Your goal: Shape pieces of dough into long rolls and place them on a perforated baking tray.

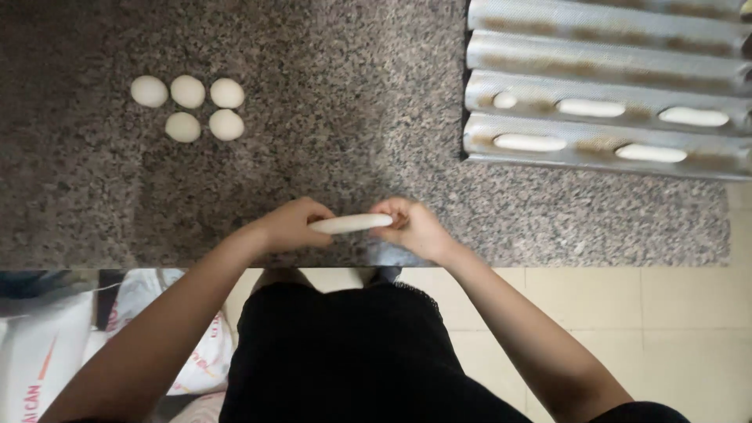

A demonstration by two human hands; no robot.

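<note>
Two hands, left hand (291, 225) and right hand (411, 227), pinch opposite ends of a dough stick (350, 223) lying crosswise between them above the granite counter's (352, 141) near edge, equally close, with the grooved tray (603, 86) far right.

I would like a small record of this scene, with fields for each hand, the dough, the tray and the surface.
left hand: holds the left end of a long dough piece
right hand: holds the right end of the same piece
grip: both hands closed on the dough, above the counter edge
dough balls: five round ones, in a group at far left of the counter
tray: grooved metal, far right; five shaped pieces lie in its two nearest grooves
surface: speckled granite counter
</note>
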